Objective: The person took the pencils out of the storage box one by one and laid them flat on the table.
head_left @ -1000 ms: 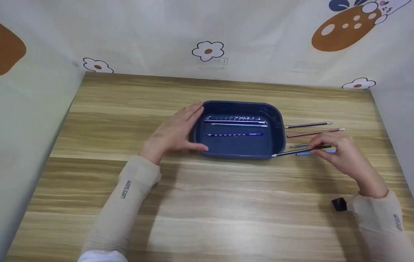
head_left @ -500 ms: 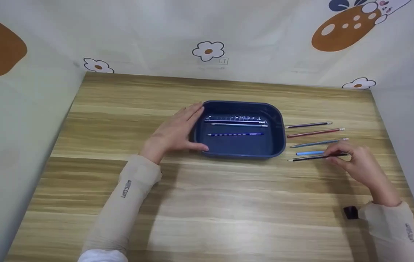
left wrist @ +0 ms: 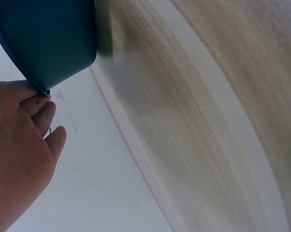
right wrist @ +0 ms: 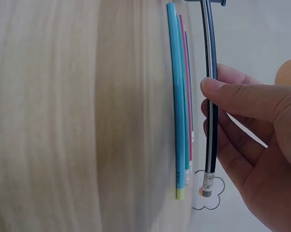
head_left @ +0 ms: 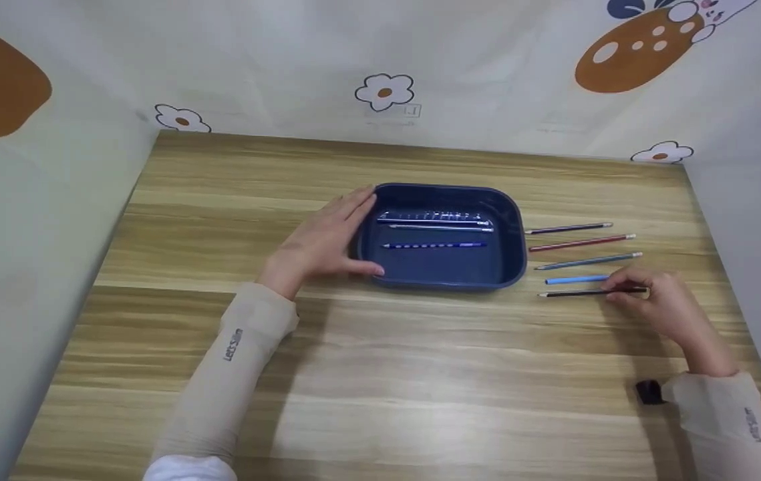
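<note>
My left hand (head_left: 323, 242) rests against the left end of a dark blue tray (head_left: 440, 270). Its fingers lie straight toward the back corner and its thumb is on the front rim; in the left wrist view the fingertips touch the rim. Inside the tray are a spotted blue pencil (head_left: 433, 246), two thin pencils and a clear ruler-like strip. My right hand (head_left: 654, 297) pinches a black pencil (right wrist: 211, 145) between thumb and fingers, its eraser end toward the palm side. In the right wrist view this pencil appears held off the wooden table.
To the tray's right lie a dark pencil (head_left: 570, 228), a red pencil (head_left: 580, 243), a teal pencil (head_left: 587, 261) and a light blue stick (head_left: 574, 279), roughly side by side. A patterned curtain (head_left: 273, 67) stands behind the table (head_left: 420, 374).
My right hand has carried the black pencil from the tray's front right corner, rightward and nearer me, to beside the light blue stick. The left hand and tray stay put.
</note>
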The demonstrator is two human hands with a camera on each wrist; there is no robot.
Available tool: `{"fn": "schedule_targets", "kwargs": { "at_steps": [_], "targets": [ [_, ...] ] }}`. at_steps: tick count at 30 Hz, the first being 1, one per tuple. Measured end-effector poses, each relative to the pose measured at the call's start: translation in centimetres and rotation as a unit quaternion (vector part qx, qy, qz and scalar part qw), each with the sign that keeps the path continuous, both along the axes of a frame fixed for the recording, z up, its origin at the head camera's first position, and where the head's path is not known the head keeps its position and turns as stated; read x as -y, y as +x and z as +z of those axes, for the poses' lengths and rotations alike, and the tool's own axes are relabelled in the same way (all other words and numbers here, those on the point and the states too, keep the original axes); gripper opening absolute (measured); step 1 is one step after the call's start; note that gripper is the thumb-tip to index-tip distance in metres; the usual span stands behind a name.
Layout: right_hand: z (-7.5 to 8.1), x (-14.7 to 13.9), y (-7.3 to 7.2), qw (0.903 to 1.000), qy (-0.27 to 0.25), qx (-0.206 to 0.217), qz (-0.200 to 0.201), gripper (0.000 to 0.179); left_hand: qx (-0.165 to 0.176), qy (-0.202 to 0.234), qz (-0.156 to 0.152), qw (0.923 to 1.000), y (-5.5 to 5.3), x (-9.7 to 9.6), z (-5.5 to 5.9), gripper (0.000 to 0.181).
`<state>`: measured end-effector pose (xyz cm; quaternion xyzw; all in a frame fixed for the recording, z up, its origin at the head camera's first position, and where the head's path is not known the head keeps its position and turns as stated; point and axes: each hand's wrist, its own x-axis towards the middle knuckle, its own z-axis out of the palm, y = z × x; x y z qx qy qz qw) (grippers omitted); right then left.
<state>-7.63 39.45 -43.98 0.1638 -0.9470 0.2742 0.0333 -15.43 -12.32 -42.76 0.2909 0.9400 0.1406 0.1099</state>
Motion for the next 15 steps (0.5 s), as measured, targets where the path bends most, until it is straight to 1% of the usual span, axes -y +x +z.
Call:
{"fn": "schedule_targets", "kwargs": {
  "at_steps": [5, 9, 15],
  "targets": [
    [-0.6, -0.6, -0.2, 0.9998, 0.007, 0.018, -0.009, 0.019, 0.0, -0.003, -0.003, 1.0, -0.1, 0.0, 0.0, 0.126],
    [-1.1, -0.9, -0.3, 0.9993, 0.018, 0.028, -0.014, 0.019, -0.008, 0.0, -0.007, 0.9999, -0.1, 0.0, -0.1, 0.126],
    [-1.2, -1.3, -0.5, 0.9988, 0.037, 0.031, -0.013, 0.023, -0.014, 0.006, -0.008, 0.9998, -0.1, 0.0, -0.1, 0.125]
  ]
}}
